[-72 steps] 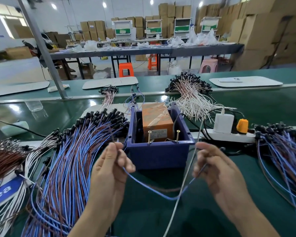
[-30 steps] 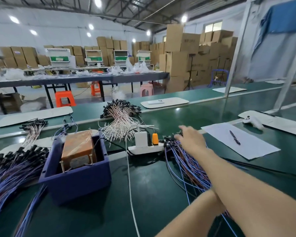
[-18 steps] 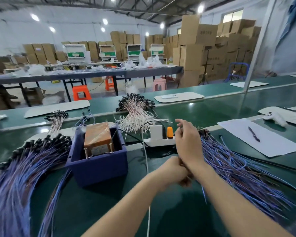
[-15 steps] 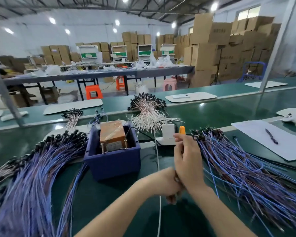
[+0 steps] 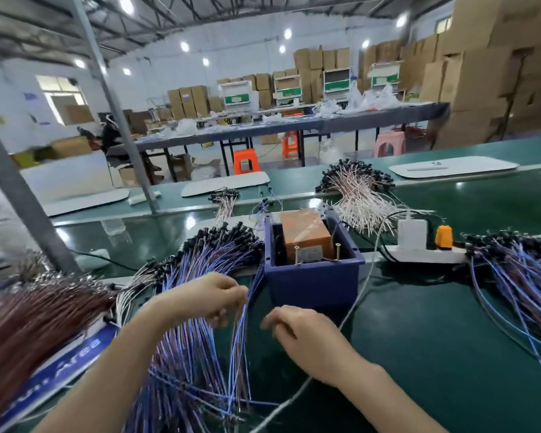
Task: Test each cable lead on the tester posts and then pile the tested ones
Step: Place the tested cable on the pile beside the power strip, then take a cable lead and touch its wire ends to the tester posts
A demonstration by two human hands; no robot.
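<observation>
The tester is a dark blue box (image 5: 313, 281) holding an orange unit (image 5: 303, 232), with two brass posts (image 5: 297, 256) standing at its front. A large pile of blue and brown cable leads (image 5: 197, 348) lies left of the box. My left hand (image 5: 206, 296) is over this pile, fingers pinched on one blue cable lead (image 5: 239, 339) that hangs down from them. My right hand (image 5: 300, 335) is just right of it, in front of the box, fingers curled and blurred. A second pile of blue leads (image 5: 525, 282) lies at the right.
A white power strip (image 5: 425, 254) with a charger and an orange plug sits right of the box. Its white cable (image 5: 367, 285) runs under my right hand. White leads (image 5: 356, 198) lie behind the box. Brown wires (image 5: 28, 323) and a blue label (image 5: 63, 367) are at the left.
Both hands have left the right pile and come across to the left pile. My left hand now pinches a blue lead there. The view has swung left.
</observation>
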